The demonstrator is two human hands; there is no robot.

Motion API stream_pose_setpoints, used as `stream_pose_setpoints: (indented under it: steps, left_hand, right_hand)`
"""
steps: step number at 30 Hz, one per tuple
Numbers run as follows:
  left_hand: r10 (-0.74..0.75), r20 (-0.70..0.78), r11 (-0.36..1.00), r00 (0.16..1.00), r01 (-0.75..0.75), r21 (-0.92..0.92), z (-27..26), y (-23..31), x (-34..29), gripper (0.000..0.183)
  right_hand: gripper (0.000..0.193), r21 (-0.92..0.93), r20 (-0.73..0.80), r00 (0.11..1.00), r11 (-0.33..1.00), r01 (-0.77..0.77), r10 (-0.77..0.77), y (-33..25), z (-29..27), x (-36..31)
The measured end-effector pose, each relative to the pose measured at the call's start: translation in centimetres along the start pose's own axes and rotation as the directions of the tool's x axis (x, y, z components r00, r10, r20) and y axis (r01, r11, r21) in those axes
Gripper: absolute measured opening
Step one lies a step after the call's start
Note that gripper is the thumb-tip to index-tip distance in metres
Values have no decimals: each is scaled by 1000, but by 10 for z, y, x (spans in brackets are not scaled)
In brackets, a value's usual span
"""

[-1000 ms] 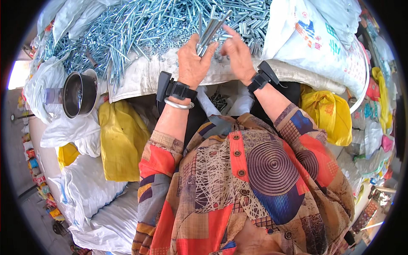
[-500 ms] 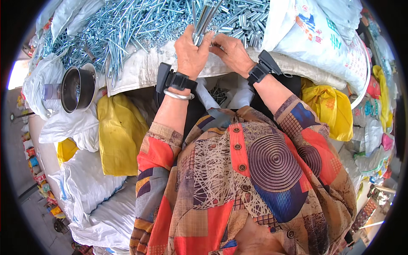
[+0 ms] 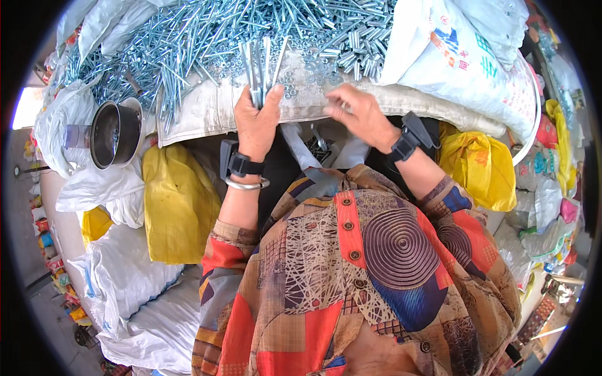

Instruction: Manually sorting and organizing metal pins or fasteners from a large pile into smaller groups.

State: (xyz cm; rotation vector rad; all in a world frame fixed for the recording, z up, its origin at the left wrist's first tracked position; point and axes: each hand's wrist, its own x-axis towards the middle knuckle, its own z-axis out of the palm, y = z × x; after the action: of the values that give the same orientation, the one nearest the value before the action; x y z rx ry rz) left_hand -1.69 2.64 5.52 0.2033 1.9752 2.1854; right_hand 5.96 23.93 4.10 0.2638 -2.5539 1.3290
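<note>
My left hand (image 3: 256, 128) is closed round the lower ends of several long silvery bolts (image 3: 262, 66), which fan upward above the near edge of a pale, grimy cloth (image 3: 207, 109). To its right, my right hand (image 3: 365, 118) is apart from the bundle, fingers loosely stretched toward the left with a gap between them and nothing seen in them. Below, between the two hands, a shiny metal piece (image 3: 316, 133) shows over a heap of metal parts (image 3: 321, 152) between my knees. Both wrists carry black strapped devices.
Loose long bolts (image 3: 169, 69) heap on the cloth's left, short metal sleeves (image 3: 364, 47) on its right, nuts and washers between. A dark pot (image 3: 118, 135) stands left. A white sack (image 3: 464, 59) leans at right. Yellow bags (image 3: 175, 207) hang both sides.
My hands have parted. The left has come down and left with the bolts, which now spread out; the right has moved lower and right, opening. A shiny piece now shows between my knees.
</note>
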Motion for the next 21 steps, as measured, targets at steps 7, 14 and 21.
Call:
stream_pose_setpoints:
  steps: [7, 14, 21]
  left_hand:
    - [-20, -126, 997, 992, 29, 70, -45, -36, 1, 21]
    - [176, -199, 924, 964, -91, 372, -65, -82, -4, 36]
    - [174, -166, 888, 971, -82, 452, -67, -80, -5, 39]
  right_hand:
    - [13, -217, -10, 974, 951, 218, -225, 35, -8, 80]
    - [16, -231, 155, 901, 872, 432, -405, 36, 59, 130]
    - [24, -383, 195, 883, 795, 470, -428, 41, 91, 167]
